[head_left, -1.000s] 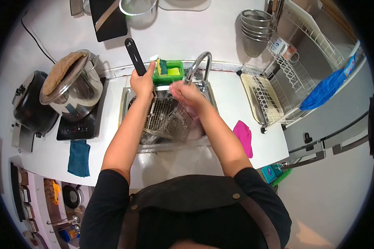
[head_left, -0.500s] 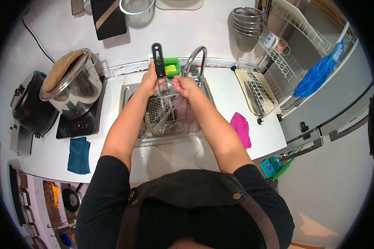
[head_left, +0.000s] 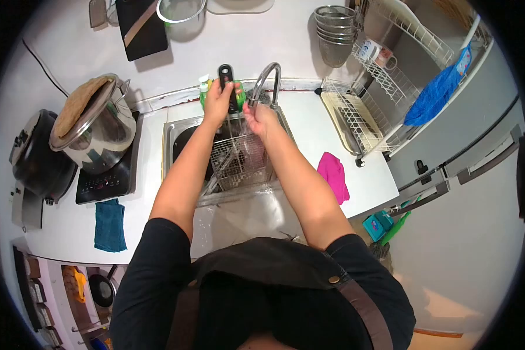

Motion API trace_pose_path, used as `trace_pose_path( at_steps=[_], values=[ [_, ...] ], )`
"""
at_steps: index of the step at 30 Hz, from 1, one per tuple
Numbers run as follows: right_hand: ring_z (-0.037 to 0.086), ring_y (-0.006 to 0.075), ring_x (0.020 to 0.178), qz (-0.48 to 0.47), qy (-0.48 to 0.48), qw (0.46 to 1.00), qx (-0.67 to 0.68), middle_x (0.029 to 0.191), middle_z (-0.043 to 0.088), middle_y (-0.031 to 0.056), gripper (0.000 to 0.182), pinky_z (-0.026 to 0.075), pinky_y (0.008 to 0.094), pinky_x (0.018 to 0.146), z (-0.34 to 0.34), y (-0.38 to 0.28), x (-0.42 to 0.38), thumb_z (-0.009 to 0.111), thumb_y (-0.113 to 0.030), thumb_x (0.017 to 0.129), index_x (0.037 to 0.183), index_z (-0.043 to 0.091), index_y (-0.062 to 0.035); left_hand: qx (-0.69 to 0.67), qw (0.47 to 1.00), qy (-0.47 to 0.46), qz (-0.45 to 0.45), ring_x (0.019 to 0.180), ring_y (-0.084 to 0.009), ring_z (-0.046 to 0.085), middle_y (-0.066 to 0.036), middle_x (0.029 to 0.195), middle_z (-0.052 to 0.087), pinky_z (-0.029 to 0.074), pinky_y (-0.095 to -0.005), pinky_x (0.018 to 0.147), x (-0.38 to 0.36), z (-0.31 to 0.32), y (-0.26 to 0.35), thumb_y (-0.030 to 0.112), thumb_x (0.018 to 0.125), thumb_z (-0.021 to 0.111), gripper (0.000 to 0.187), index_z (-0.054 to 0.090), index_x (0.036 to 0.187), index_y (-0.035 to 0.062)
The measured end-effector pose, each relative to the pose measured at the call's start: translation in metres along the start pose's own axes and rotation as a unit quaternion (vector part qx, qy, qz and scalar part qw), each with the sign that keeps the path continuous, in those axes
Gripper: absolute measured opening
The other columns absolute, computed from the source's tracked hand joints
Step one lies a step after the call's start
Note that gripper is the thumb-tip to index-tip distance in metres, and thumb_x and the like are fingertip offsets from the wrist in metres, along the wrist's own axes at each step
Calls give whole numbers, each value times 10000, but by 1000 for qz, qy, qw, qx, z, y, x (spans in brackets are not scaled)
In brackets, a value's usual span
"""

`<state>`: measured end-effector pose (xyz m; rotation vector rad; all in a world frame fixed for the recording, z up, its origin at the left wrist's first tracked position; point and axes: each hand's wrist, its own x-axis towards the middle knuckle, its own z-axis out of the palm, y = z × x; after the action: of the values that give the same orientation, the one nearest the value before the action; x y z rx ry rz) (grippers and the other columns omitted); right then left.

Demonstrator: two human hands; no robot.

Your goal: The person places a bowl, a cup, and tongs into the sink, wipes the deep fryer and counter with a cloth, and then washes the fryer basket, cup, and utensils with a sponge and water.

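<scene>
A wire-mesh fry basket [head_left: 239, 163] hangs tilted in the metal sink [head_left: 168, 143], its black handle pointing up toward the wall. My left hand [head_left: 219, 102] is closed around that handle. Just right of it, my right hand [head_left: 261, 119] is cupped beneath the spout of the curved faucet [head_left: 269, 73], with its fingers loosely bent and nothing seen in them. Water appears to run down over the basket. Inside the sink, a dark pan-like item [head_left: 184, 143] sits partly hidden by the basket and my left forearm. A green bottle [head_left: 204, 87] stands behind my left hand.
On the left, a large steel pot [head_left: 111, 131] stands on an induction cooker [head_left: 108, 185], beside a black cooker [head_left: 44, 157]. A teal cloth [head_left: 109, 224] and a pink cloth [head_left: 332, 175] lie on the counter. A white wire rack [head_left: 385, 87] stands right; strainers [head_left: 335, 35] hang on the wall.
The basket has swung and tilted to the right in the sink. My left hand has moved up onto the handle, and my right hand is now closer under the spout. The view has shifted slightly.
</scene>
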<state>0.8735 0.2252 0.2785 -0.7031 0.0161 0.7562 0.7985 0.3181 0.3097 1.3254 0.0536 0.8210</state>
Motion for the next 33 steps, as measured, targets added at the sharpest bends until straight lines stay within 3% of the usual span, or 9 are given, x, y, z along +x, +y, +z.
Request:
trace_pose_path(
  at_steps=[3,5,8,11,15,27,29,31,33],
  values=[
    [576,187,644,139,-96,977,-130,749,555,125,134,507,233,503,2,-7,-8,403,-2,842,817,531,28,381,919,-4,-99,718,-130,595,-125,824,615,467,-264,608,-19,-34,-57,317,835,520,335,541,879,-14],
    [583,195,630,109,-80,969,-208,750,563,131,101,511,237,496,1,-11,-6,441,3,823,821,534,43,421,836,-247,-249,752,-176,605,-144,831,617,466,-302,617,-39,-56,-73,493,806,470,517,559,933,0],
    [597,202,581,36,-89,925,-367,728,589,139,103,508,249,466,-10,-14,-1,560,5,758,833,553,77,342,839,-240,-348,749,-238,608,-133,825,625,466,-339,637,-56,-47,-76,594,766,428,603,585,953,42],
    [576,147,553,106,-158,898,-396,708,588,103,74,474,214,438,11,-16,-41,502,-6,789,829,554,29,490,811,-319,-4,784,-265,602,-124,798,629,462,-355,702,-55,-35,-104,609,729,469,601,606,927,59],
    [477,93,438,41,33,936,-349,598,546,31,160,382,196,356,2,-23,-33,464,-120,822,750,564,-17,535,626,-497,-273,991,-242,528,-133,1044,568,417,-346,839,-27,1,-62,562,685,555,597,559,1054,93],
    [505,123,453,8,-62,862,-503,605,535,70,115,410,235,366,2,-27,-13,472,-76,834,780,541,-2,611,766,-132,-146,987,-262,544,-114,1042,580,438,-367,798,-50,2,-59,544,671,521,501,600,1021,193],
    [556,133,515,-62,-31,876,-477,646,564,87,134,468,240,410,-2,-19,-12,483,-107,838,799,550,3,601,735,-126,-288,910,-290,574,-132,942,611,447,-382,764,-42,-18,-45,546,670,527,461,651,894,162],
    [589,156,561,188,-192,869,-416,689,587,105,166,514,260,469,17,-19,-42,473,-126,843,805,562,10,601,767,-69,-214,831,-312,594,-139,833,628,449,-386,735,-47,-38,-48,528,679,530,423,667,774,139],
    [594,165,568,108,-162,891,-410,715,593,114,177,527,267,502,11,-3,-23,462,-122,847,854,552,30,521,818,-32,-240,776,-311,600,-148,789,626,448,-391,698,-46,-48,-43,494,677,549,389,658,743,127]
  ],
)
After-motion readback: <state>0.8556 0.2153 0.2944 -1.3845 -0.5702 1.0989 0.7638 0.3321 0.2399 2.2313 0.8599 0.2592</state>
